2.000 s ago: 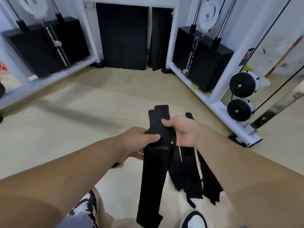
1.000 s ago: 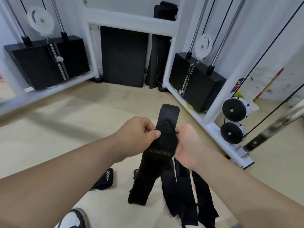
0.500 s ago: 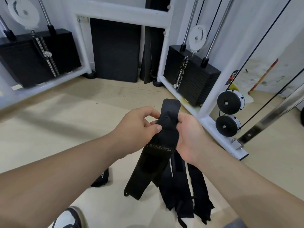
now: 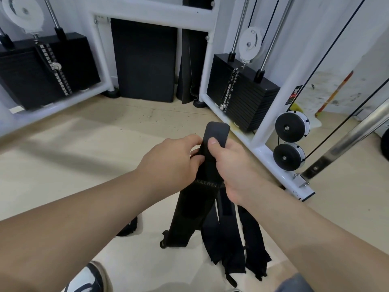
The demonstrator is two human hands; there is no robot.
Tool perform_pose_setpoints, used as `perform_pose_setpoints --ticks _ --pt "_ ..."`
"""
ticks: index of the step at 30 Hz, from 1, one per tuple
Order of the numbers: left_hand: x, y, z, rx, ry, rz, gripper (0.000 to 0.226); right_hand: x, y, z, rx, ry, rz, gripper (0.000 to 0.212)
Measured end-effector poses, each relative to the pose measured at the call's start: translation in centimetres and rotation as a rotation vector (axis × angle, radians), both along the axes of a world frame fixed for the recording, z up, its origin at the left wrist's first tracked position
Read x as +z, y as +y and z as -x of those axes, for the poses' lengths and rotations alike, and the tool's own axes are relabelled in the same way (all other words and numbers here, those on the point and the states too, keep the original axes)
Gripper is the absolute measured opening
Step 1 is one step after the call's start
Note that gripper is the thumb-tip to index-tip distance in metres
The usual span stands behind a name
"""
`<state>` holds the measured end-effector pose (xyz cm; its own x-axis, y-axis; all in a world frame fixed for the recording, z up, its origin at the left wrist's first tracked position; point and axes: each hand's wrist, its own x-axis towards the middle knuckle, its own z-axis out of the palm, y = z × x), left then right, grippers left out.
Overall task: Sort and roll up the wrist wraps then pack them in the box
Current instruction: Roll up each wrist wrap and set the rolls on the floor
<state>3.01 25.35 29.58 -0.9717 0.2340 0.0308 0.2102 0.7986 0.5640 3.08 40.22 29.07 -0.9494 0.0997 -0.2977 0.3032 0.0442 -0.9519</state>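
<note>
A black wrist wrap (image 4: 190, 209) with grey lettering hangs in front of me, its rounded top end sticking up above my fingers. My left hand (image 4: 170, 159) pinches its left edge near the top. My right hand (image 4: 233, 163) grips the wrap with the thumb pressed on its front. Several more black wraps (image 4: 233, 245) dangle below my right hand, behind the front one. No box is in view.
A small black item (image 4: 128, 227) lies on the beige floor under my left forearm. My shoe (image 4: 88, 279) shows at the bottom. White cable-machine frames with black weight stacks (image 4: 242, 95) stand behind and to the right, with two black pulleys (image 4: 290, 142).
The bundle rose from waist height to chest height over two seconds. My right thumb has shifted onto the front of the wrap near its top end, and my left fingers moved up the edge.
</note>
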Motion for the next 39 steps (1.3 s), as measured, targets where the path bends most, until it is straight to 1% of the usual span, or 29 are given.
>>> perform_pose_setpoints --ticks 1,2,3,6,7,9,14,15,17,19,22,23,24,26,29,32,35,36,37,39 --pt "0.0 0.1 -0.1 0.007 0.002 0.017 0.033 0.2 -0.1 0.1 -0.007 0.017 -0.025 0.021" --pt "-0.1 0.2 -0.1 0.018 -0.020 -0.006 0.035 0.4 -0.2 0.3 -0.014 0.028 -0.034 0.022" --pt "-0.1 0.4 -0.2 0.027 -0.082 -0.080 0.036 0.7 -0.2 0.5 -0.028 0.033 -0.023 0.023" --pt "-0.6 0.8 -0.6 0.012 -0.388 -0.419 0.043 1.6 -0.3 0.7 -0.070 0.026 0.054 0.024" --pt "-0.8 1.0 -0.8 0.003 -0.434 -0.465 0.044 1.8 -0.2 0.7 -0.082 0.024 0.068 0.024" --pt "-1.0 1.2 -0.9 0.001 -0.435 -0.477 0.039 2.0 0.0 0.9 -0.117 0.030 0.097 0.023" --pt "-1.2 0.9 -1.0 -0.020 -0.479 -0.399 0.021 2.8 0.8 1.1 -0.213 0.038 0.213 0.025" --pt "-1.3 0.9 -1.2 -0.029 -0.449 -0.385 0.017 2.9 1.0 1.1 -0.213 0.027 0.249 0.026" --pt "-1.2 0.7 -1.0 -0.007 -0.306 -0.374 0.010 2.8 1.5 1.2 -0.188 0.026 0.305 0.029" --pt "-0.8 0.3 -0.2 0.082 -0.189 -0.465 0.010 2.3 2.0 1.2 -0.060 0.029 0.279 0.039" --pt "0.0 -0.2 1.0 0.206 -0.218 -0.729 0.020 1.3 1.6 0.1 0.317 -0.065 0.118 0.044" --pt "0.2 -0.4 1.2 0.246 -0.228 -0.794 0.022 0.9 1.2 -0.3 0.416 -0.091 0.063 0.043" --pt "0.3 -0.5 1.3 0.288 -0.233 -0.837 0.023 0.6 0.7 -0.6 0.469 -0.096 0.008 0.041" --pt "0.5 -0.8 1.6 0.361 -0.234 -0.881 0.023 0.0 0.0 -0.5 0.486 -0.055 -0.044 0.035" --pt "1.2 -1.1 1.8 0.366 -0.243 -0.943 0.024 -0.4 -0.7 0.1 0.404 0.056 -0.071 0.027" --pt "1.6 -1.0 1.3 0.316 -0.368 -0.916 0.028 -0.3 -1.1 0.8 0.302 0.111 -0.053 0.028" --pt "1.1 -0.4 -0.3 0.222 -0.612 -0.794 0.036 0.1 -0.6 1.5 0.143 0.053 0.078 0.031" --pt "1.0 -0.3 -0.8 0.198 -0.651 -0.733 0.037 0.2 -0.3 1.7 0.074 0.016 0.107 0.030" --pt "0.8 -0.3 -1.0 0.178 -0.647 -0.672 0.035 0.4 0.0 1.8 0.009 -0.026 0.140 0.028" --pt "0.7 -0.4 -1.1 0.133 -0.580 -0.567 0.025 0.3 0.6 2.2 -0.120 -0.106 0.233 0.026"
